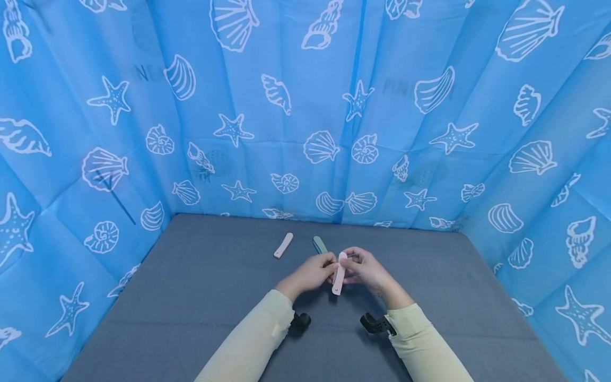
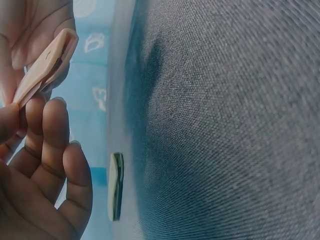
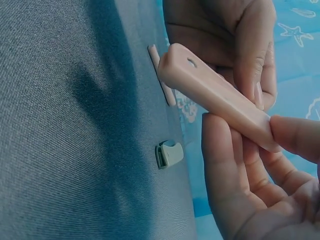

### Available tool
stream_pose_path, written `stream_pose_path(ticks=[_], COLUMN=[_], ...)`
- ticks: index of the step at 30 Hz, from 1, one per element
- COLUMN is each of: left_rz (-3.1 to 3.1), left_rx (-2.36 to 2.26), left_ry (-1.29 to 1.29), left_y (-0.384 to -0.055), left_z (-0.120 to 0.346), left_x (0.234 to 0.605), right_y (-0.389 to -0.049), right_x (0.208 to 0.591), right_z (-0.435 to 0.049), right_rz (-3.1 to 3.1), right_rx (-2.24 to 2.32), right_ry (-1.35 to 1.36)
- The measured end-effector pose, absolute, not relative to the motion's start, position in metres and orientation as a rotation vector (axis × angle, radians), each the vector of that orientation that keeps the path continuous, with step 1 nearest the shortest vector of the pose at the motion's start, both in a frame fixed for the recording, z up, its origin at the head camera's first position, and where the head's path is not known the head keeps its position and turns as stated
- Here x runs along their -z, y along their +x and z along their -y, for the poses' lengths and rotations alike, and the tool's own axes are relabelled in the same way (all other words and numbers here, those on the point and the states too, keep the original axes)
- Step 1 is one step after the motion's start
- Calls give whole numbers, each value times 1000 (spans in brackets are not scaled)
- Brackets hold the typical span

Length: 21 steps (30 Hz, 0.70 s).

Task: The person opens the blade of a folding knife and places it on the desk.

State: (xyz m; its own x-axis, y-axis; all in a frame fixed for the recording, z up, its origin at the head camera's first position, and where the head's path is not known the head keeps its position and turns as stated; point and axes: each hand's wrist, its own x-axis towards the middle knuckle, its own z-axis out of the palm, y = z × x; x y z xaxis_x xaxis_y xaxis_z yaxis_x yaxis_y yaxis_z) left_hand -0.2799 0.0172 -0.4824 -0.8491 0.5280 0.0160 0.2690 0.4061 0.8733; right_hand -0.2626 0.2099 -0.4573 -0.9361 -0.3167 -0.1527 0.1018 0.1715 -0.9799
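Note:
Both hands hold one pink nail clipper (image 1: pixel 338 280), its riveted end pointing down toward the person. My left hand (image 1: pixel 312 273) grips it from the left, with the thumb against its side. From the other side my right hand (image 1: pixel 365 269) pinches the rounded upper end between thumb and fingers. In the left wrist view, a gap shows along the edge of the pink clipper (image 2: pixel 46 65). A green nail clipper (image 1: pixel 320 244) lies just behind the hands, partly hidden by them. To its left lies another, pale pink clipper (image 1: pixel 284 245).
A grey cloth-covered table (image 1: pixel 215 297) spreads around the hands. Blue curtains (image 1: pixel 286 127) with white shells and starfish hang along its back and sides. Black wrist straps (image 1: pixel 377 323) sit at the ends of the pale sleeves (image 1: pixel 253 334).

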Motion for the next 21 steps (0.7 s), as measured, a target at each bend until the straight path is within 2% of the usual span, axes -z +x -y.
stream_pose_path(ticks=[14, 21], left_rz=[-2439, -2477], left_rx=[-1540, -1705], left_ry=[706, 549], left_y=[-285, -289], left_z=[-9, -3], left_x=[486, 485], right_y=[-261, -261], right_x=[457, 456], right_z=[-212, -211], right_rz=[-2175, -2148], right_rx=[1879, 2037], right_ry=[-217, -163])
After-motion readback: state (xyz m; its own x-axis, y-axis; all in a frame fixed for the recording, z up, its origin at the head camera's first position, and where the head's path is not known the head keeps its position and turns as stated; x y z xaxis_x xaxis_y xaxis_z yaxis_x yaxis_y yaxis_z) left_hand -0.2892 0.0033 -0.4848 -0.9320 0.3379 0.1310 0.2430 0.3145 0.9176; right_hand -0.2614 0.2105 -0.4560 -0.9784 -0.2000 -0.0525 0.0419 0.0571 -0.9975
